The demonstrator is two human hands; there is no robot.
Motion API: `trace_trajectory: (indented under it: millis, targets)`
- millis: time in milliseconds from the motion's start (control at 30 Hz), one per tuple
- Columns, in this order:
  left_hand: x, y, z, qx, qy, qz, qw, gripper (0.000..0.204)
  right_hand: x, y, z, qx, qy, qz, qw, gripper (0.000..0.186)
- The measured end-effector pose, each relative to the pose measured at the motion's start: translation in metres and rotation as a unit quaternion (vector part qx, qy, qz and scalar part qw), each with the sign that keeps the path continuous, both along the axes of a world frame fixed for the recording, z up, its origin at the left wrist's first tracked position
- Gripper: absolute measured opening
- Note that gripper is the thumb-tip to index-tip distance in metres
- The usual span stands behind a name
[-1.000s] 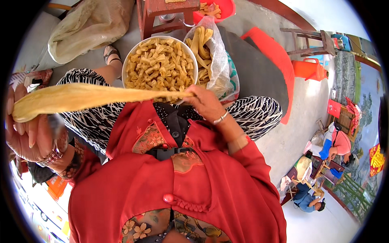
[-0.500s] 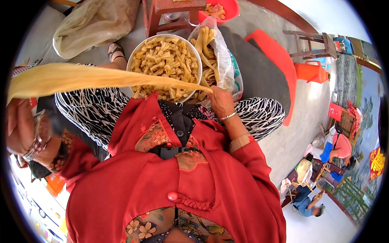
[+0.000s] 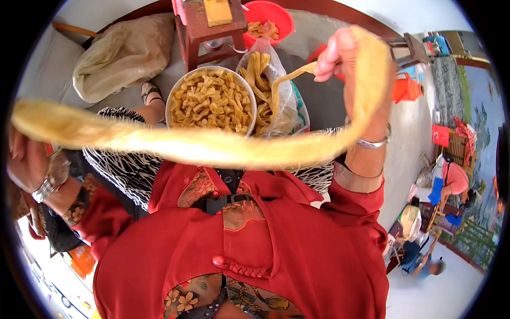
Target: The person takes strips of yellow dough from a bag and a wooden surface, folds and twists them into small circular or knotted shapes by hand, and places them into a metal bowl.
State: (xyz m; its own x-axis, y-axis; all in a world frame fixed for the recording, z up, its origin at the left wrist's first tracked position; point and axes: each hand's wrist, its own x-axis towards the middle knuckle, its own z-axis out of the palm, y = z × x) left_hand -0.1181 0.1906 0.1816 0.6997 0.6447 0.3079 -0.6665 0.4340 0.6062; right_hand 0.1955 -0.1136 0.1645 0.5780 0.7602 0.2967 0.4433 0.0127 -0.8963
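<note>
A long yellow strip (image 3: 202, 146), which looks like tofu skin, sags across the view in front of me, partly blurred. My left hand (image 3: 34, 165) is at the far left, its fingers closed at the strip's end. Raised at the upper right, my right hand (image 3: 345, 58) pinches the strip, which loops over its back. From those fingers a narrower length (image 3: 287, 75) runs down into a clear plastic bag (image 3: 287, 101) of similar strips (image 3: 260, 72). Beside the bag, a white-rimmed bowl (image 3: 169, 109) holds many short knotted yellow pieces (image 3: 212, 101).
Behind the bowl stands a reddish-brown wooden stool (image 3: 212, 32) with a yellow block (image 3: 218, 11) on it. A red basin (image 3: 287, 21) holds more pieces. A pale sack (image 3: 125, 58) lies at the upper left. Two people sit at the right, and an orange-red jug (image 3: 406, 87) stands there.
My right hand has risen from beside the bag toward the upper right, drawing the strip up with it. The strip now sags between my hands and loops over the right one.
</note>
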Motion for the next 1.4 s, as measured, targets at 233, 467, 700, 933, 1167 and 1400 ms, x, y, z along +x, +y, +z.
trace_trajectory:
  millis: [233,467,700,933,1167,1400]
  targets:
    - [0.067,-0.086,-0.066,-0.004,0.234,-0.042,0.971,0.031,0.040,-0.041,-0.166,-0.257,0.160,-0.061,0.951,0.019]
    - [0.101,-0.139,-0.106,0.074,0.398,-0.151,0.902,0.009,-0.030,-0.016,-0.133,-0.215,0.010,0.149,0.965,0.044]
    - [0.118,-0.138,-0.105,0.042,0.381,-0.200,0.902,0.010,-0.070,0.013,-0.127,-0.156,0.297,0.252,0.908,0.040]
    - [0.137,-0.089,-0.097,0.071,0.386,-0.125,0.911,0.010,-0.041,0.039,-0.106,-0.139,0.352,0.159,0.912,0.028]
    - [0.216,-0.022,-0.077,0.152,0.303,-0.027,0.940,0.014,0.057,0.130,-0.063,-0.034,-0.141,0.098,0.985,0.037]
    - [0.261,0.021,-0.108,0.150,0.310,-0.003,0.939,0.011,0.097,0.181,-0.084,-0.077,-0.208,0.006,0.975,0.027]
